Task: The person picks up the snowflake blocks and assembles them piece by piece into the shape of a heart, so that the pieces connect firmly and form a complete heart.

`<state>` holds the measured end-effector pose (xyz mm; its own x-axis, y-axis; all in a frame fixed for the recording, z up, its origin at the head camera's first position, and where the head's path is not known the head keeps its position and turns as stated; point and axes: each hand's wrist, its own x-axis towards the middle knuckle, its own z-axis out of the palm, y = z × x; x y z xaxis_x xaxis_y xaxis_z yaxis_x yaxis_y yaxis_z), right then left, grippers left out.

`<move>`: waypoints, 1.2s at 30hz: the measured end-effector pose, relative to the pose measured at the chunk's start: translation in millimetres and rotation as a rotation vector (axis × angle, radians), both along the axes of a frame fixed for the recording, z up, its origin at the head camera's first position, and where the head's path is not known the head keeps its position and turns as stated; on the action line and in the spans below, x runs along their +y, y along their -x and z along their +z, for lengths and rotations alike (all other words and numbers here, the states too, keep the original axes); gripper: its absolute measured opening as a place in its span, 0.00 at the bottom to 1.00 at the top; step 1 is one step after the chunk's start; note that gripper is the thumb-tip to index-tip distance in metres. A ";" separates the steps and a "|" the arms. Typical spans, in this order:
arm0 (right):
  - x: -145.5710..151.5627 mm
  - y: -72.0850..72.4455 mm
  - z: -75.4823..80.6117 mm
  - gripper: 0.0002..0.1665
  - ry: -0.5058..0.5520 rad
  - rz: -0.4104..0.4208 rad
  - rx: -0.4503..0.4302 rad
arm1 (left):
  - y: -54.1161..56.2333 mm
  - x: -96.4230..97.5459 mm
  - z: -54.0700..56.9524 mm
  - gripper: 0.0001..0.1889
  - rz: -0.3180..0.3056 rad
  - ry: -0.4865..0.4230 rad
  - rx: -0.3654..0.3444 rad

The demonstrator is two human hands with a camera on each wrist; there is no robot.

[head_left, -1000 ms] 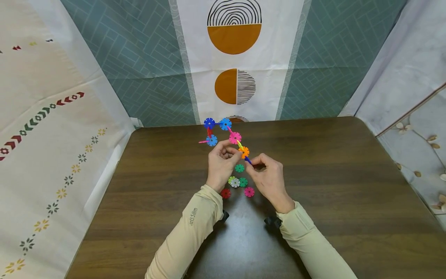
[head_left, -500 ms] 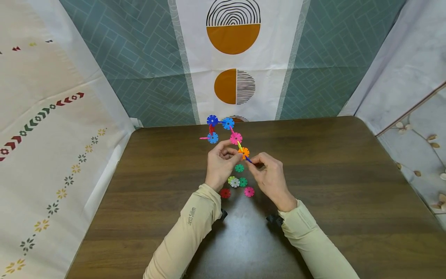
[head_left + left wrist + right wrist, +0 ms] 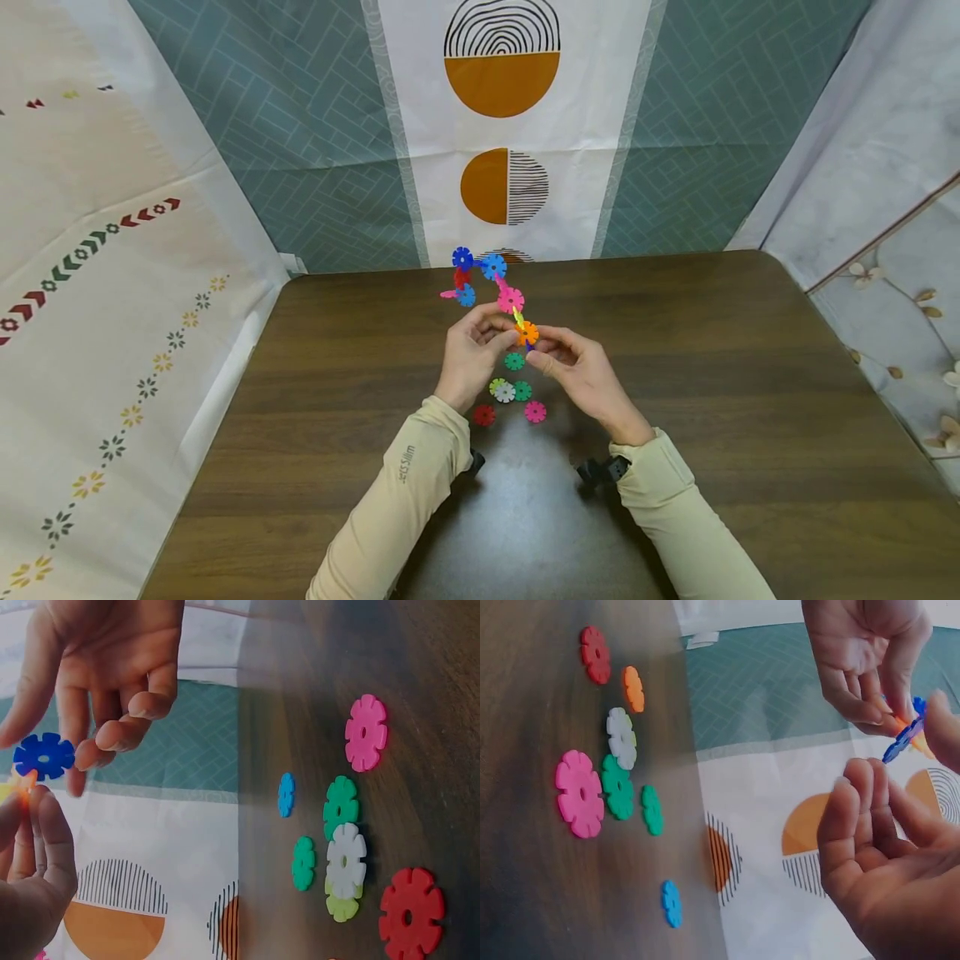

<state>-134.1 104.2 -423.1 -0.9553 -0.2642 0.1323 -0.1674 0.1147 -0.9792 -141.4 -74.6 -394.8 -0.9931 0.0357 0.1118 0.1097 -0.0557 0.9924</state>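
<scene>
My left hand [image 3: 468, 354] pinches the orange notched disc [image 3: 528, 333] near the end of a chain of interlocking flower-shaped discs. From there the chain runs up through a yellow disc [image 3: 518, 317], a pink disc [image 3: 511, 300] and a light blue disc [image 3: 493, 267] to a dark blue disc [image 3: 462, 258], then hangs back down. A blue disc [image 3: 43, 756] sits slotted on the orange one, its outline showing whole in the left wrist view. My right hand [image 3: 581, 371] is spread around this blue disc, thumb and fingertips right at its edges.
On the brown table [image 3: 675, 358] under my hands lie loose discs: green [image 3: 514, 361], white [image 3: 504, 392], red [image 3: 484, 415] and pink [image 3: 535, 412]. A small blue disc [image 3: 672, 904] and an orange disc [image 3: 633, 689] lie there too. Patterned cloth [image 3: 315, 167] hangs behind.
My right fingers have moved from pinching the blue disc to spreading around it. The chain's far end has swung slightly right and turned. My left hand keeps its pinch.
</scene>
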 end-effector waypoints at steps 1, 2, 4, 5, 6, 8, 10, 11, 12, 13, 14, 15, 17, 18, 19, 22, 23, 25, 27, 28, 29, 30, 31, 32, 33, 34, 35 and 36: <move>0.3 0.2 1.0 0.24 -0.013 0.011 -0.010 | -0.1 -0.4 -0.3 0.17 -0.008 0.000 0.002; 0.4 0.2 1.8 0.24 -0.025 0.017 -0.016 | -0.6 -0.8 -0.2 0.17 -0.014 0.008 0.001; -0.2 -0.4 2.7 0.23 -0.049 0.002 0.003 | -1.2 -1.6 -0.2 0.16 -0.027 0.021 -0.007; -0.8 -0.6 2.5 0.22 -0.050 -0.012 0.021 | -1.3 -1.9 -0.1 0.16 -0.032 0.027 -0.012; -1.8 -0.9 2.3 0.21 -0.045 -0.028 0.039 | -1.3 -2.3 0.1 0.17 -0.041 0.026 -0.019; -3.4 -1.7 1.5 0.19 -0.021 -0.062 0.070 | -1.9 -2.6 1.1 0.18 -0.067 0.012 -0.040; -5.6 -3.1 2.1 0.16 0.014 -0.088 0.083 | -3.1 -2.9 2.9 0.21 -0.093 -0.009 -0.058; -7.0 -5.1 4.8 0.15 0.030 -0.096 0.090 | -3.8 -3.1 3.6 0.22 -0.109 -0.022 -0.063; -8.3 -7.1 7.9 0.14 0.045 -0.107 0.091 | -4.6 -3.2 4.5 0.23 -0.124 -0.036 -0.068; -9.5 -9.1 11.0 0.13 0.058 -0.116 0.090 | -5.6 -3.4 5.6 0.22 -0.137 -0.047 -0.070; -10.8 -11.2 14.4 0.13 0.069 -0.124 0.090 | -6.6 -3.4 6.8 0.22 -0.147 -0.055 -0.072; -11.8 -13.3 17.9 0.12 0.076 -0.135 0.093 | -7.3 -3.4 7.8 0.22 -0.156 -0.062 -0.073; -13.8 -17.2 24.4 0.12 0.101 -0.148 0.105 | -7.9 -3.4 9.6 0.22 -0.175 -0.074 -0.071; -14.7 -18.1 25.5 0.11 0.119 -0.155 0.109 | -8.1 -3.4 10.6 0.22 -0.183 -0.077 -0.074; -15.3 -19.1 26.3 0.11 0.134 -0.161 0.119 | -8.2 -3.6 11.4 0.23 -0.190 -0.083 -0.082; -17.7 -21.8 28.1 0.10 0.181 -0.182 0.160 | -7.1 -4.8 13.1 0.28 -0.206 -0.108 -0.125; -18.7 -22.6 28.3 0.10 0.188 -0.193 0.178 | -6.6 -5.6 13.8 0.29 -0.201 -0.122 -0.143; -20.2 -24.1 28.6 0.09 0.188 -0.213 0.212 | -4.2 -7.8 14.0 0.30 -0.184 -0.193 -0.165; -22.1 -25.2 27.9 0.09 0.183 -0.222 0.249 | -0.9 -10.3 14.7 0.30 -0.163 -0.285 -0.159; -23.1 -25.7 27.3 0.09 0.176 -0.222 0.270 | 1.2 -11.5 14.8 0.29 -0.153 -0.336 -0.148; -24.1 -26.2 26.4 0.09 0.167 -0.219 0.292 | 3.4 -12.4 14.6 0.28 -0.148 -0.391 -0.134; -25.0 -26.9 25.3 0.09 0.154 -0.215 0.317 | 5.7 -13.2 14.4 0.27 -0.151 -0.448 -0.116; -26.3 -27.3 24.1 0.09 0.144 -0.209 0.344 | 7.8 -13.6 14.7 0.26 -0.154 -0.495 -0.100; -27.2 -26.8 20.9 0.09 0.134 -0.200 0.369 | 9.5 -13.8 15.1 0.24 -0.159 -0.533 -0.086; -27.9 -26.0 16.9 0.10 0.121 -0.193 0.392 | 11.2 -13.8 15.1 0.22 -0.162 -0.566 -0.072; -28.6 -24.7 12.7 0.10 0.104 -0.187 0.415 | 12.6 -13.5 15.4 0.20 -0.165 -0.599 -0.061; -29.1 -23.3 8.1 0.11 0.086 -0.182 0.431 | 13.7 -13.0 15.8 0.17 -0.164 -0.627 -0.053; -29.4 -21.8 3.7 0.12 0.066 -0.179 0.445 | 14.4 -12.6 16.0 0.15 -0.160 -0.648 -0.046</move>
<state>-112.4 74.8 -419.4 -0.8316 -0.0783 0.5498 -0.5553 0.1201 -0.8229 -155.8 -87.1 -378.8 -0.9854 0.1228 0.1183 0.0093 -0.6540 0.7564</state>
